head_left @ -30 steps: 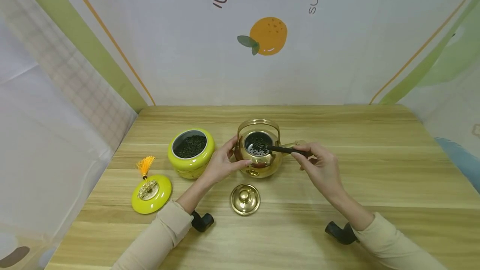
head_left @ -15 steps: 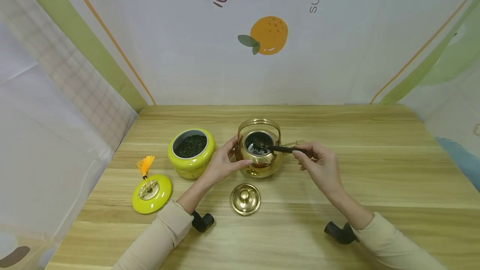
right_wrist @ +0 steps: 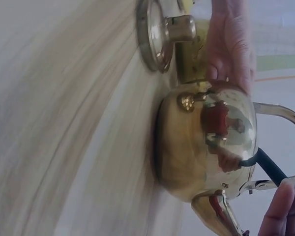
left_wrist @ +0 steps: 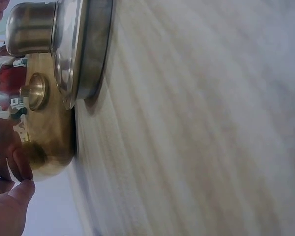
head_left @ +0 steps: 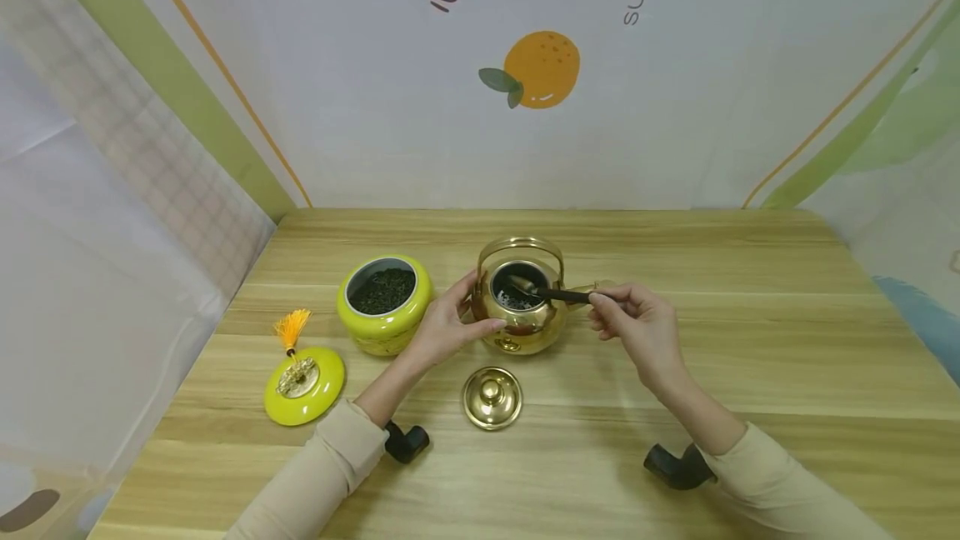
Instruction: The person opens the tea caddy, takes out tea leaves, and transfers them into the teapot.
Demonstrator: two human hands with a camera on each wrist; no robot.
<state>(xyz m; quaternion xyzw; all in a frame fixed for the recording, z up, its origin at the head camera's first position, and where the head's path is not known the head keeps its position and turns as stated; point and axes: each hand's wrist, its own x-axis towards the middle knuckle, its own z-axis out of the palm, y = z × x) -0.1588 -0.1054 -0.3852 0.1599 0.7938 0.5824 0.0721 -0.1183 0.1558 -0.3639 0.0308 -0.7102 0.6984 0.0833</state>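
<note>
A brass teapot (head_left: pixel 536 333) with a raised arched handle stands uncovered on the table, spout pointing right. My left hand (head_left: pixel 442 327) holds its left side, thumb along the front and fingers round behind. Between thumb and fingers my right hand (head_left: pixel 645 332) pinches the dark handle of a spoon (head_left: pixel 566 297). The spoon's metal bowl is inside the teapot's mouth, over dark tea leaves and a pale bottom. In the right wrist view the spoon handle (right_wrist: pixel 271 166) slants up from the teapot (right_wrist: pixel 182 147). The teapot's brass lid (head_left: pixel 492 400) lies in front of it.
Left of the teapot stands a yellow jar (head_left: pixel 384 327) of dark tea leaves. Its yellow lid (head_left: pixel 322 390), with an orange tassel (head_left: pixel 292 330), lies nearer the left edge. Black wrist-camera mounts (head_left: pixel 678 467) sit under both forearms. A printed cloth (head_left: pixel 637 132) hangs behind the wooden table.
The spoon has turned and shifted slightly in the teapot, and its metal bowl now shows more clearly. The left hand keeps its hold; the teapot, jar and lids stay in place.
</note>
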